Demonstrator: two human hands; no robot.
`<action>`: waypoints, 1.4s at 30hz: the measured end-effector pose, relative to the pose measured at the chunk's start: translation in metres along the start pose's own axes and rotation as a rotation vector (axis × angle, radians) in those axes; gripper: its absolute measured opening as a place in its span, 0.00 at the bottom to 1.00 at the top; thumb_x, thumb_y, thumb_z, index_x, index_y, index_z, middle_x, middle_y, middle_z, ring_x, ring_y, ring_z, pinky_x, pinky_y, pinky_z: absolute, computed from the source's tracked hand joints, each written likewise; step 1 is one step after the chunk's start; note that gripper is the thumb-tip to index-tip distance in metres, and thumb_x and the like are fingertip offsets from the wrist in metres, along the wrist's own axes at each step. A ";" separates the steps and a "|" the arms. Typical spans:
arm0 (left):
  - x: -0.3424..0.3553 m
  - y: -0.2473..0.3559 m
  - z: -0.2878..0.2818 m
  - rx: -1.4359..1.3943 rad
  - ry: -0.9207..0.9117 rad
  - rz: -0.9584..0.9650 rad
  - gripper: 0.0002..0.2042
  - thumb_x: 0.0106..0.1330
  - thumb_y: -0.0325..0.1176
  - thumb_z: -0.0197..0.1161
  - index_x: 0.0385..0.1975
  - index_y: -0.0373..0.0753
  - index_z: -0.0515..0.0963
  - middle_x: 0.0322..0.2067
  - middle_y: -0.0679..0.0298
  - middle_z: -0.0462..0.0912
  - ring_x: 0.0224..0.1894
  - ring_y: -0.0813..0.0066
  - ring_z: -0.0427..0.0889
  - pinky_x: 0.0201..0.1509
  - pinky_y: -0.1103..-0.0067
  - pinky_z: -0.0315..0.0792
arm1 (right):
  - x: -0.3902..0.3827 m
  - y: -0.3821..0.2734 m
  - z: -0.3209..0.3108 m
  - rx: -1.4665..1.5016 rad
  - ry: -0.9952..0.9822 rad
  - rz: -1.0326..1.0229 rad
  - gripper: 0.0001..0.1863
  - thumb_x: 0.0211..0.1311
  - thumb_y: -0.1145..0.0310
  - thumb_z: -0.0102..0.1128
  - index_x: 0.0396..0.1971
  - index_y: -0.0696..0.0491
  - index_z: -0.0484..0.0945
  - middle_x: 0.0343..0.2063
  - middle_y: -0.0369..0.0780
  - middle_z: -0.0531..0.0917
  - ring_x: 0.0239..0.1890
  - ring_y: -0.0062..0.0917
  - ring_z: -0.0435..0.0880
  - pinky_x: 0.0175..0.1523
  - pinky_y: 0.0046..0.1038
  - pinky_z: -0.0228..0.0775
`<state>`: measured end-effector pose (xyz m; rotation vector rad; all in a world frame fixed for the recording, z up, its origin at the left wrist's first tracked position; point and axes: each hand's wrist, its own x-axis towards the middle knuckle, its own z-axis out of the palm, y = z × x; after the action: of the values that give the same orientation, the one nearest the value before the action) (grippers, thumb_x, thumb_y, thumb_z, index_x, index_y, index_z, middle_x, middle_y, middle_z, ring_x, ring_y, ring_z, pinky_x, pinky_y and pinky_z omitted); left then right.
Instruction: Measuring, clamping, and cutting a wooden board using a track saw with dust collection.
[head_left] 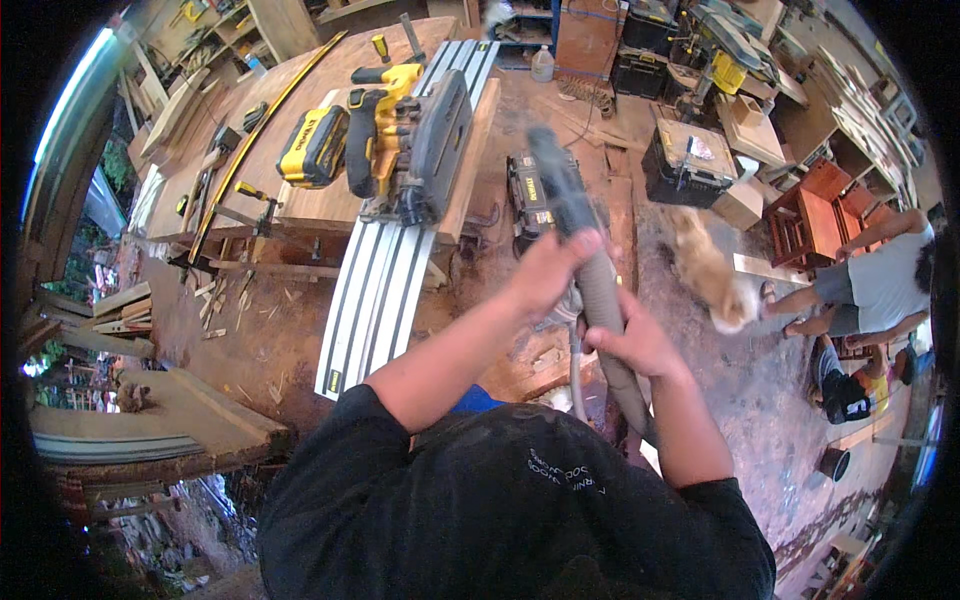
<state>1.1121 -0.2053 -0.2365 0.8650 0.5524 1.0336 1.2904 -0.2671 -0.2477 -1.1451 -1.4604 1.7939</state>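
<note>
A grey ribbed vacuum hose (598, 285) with a dark nozzle end (562, 185) runs up in front of my body, the nozzle slightly blurred. Around the hose just below the nozzle, my left hand (552, 272) is closed. Lower down, my right hand (637, 335) grips the same hose, fingers partly hidden behind it. To the left, a yellow-and-black track saw (410, 150) with a large battery (313, 147) rests on a silver guide rail (372, 300). The rail lies across the wooden workbench (290, 85) and juts past its near edge.
A black-and-yellow machine (530, 200) stands on the floor beyond the nozzle. A tan-and-white dog (712, 268) and people (875, 270) are at the right, near a reddish wooden chair (808, 225). Bar clamps (255, 192) hang off the bench; a black toolbox (690, 165) stands farther back.
</note>
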 end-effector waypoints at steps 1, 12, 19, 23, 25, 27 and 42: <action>-0.007 -0.005 -0.003 0.131 -0.037 -0.082 0.22 0.67 0.49 0.54 0.50 0.38 0.67 0.38 0.60 0.78 0.43 0.68 0.77 0.54 0.68 0.70 | 0.008 -0.005 0.006 -0.020 0.086 -0.030 0.41 0.51 0.62 0.69 0.61 0.60 0.59 0.50 0.45 0.75 0.49 0.27 0.75 0.55 0.30 0.67; -0.109 0.083 -0.145 0.667 -0.341 -0.334 0.29 0.66 0.38 0.58 0.63 0.31 0.59 0.56 0.52 0.71 0.59 0.62 0.71 0.64 0.69 0.63 | 0.040 -0.018 0.095 -0.154 0.165 0.001 0.35 0.57 0.58 0.64 0.60 0.60 0.61 0.50 0.48 0.75 0.46 0.29 0.77 0.53 0.31 0.70; -0.151 0.131 -0.169 0.770 0.195 -0.047 0.23 0.66 0.40 0.57 0.55 0.30 0.67 0.50 0.52 0.76 0.54 0.62 0.75 0.60 0.69 0.67 | 0.069 0.013 0.097 -0.173 -0.114 -0.248 0.38 0.56 0.54 0.61 0.59 0.62 0.59 0.50 0.56 0.73 0.52 0.41 0.75 0.58 0.35 0.65; -0.177 0.142 -0.164 0.786 0.390 0.045 0.24 0.68 0.43 0.55 0.56 0.31 0.66 0.50 0.52 0.75 0.53 0.62 0.75 0.58 0.69 0.68 | 0.085 0.022 0.104 -0.124 -0.221 -0.241 0.35 0.56 0.56 0.60 0.57 0.61 0.60 0.47 0.56 0.75 0.50 0.42 0.77 0.55 0.35 0.67; -0.188 0.149 -0.164 0.808 0.452 0.071 0.22 0.68 0.41 0.54 0.55 0.31 0.67 0.49 0.52 0.76 0.53 0.62 0.76 0.58 0.69 0.69 | 0.089 0.023 0.111 -0.142 -0.261 -0.239 0.34 0.57 0.56 0.60 0.58 0.60 0.60 0.45 0.55 0.76 0.48 0.42 0.78 0.54 0.36 0.67; -0.199 0.157 -0.167 0.839 0.506 0.116 0.20 0.69 0.39 0.54 0.54 0.30 0.68 0.48 0.52 0.76 0.52 0.63 0.76 0.57 0.69 0.70 | 0.093 0.021 0.122 -0.126 -0.253 -0.177 0.33 0.59 0.53 0.59 0.58 0.58 0.61 0.44 0.55 0.77 0.48 0.41 0.79 0.53 0.39 0.69; -0.185 0.247 -0.244 1.080 0.247 0.336 0.15 0.66 0.31 0.57 0.50 0.31 0.73 0.48 0.59 0.77 0.51 0.73 0.74 0.57 0.78 0.66 | 0.101 0.015 0.216 -0.573 0.349 -0.180 0.29 0.59 0.60 0.59 0.57 0.57 0.62 0.46 0.55 0.76 0.50 0.48 0.76 0.53 0.39 0.67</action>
<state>0.7255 -0.2269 -0.1681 1.8318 1.2539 1.1343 1.0553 -0.2923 -0.2799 -1.4515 -1.8360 1.0071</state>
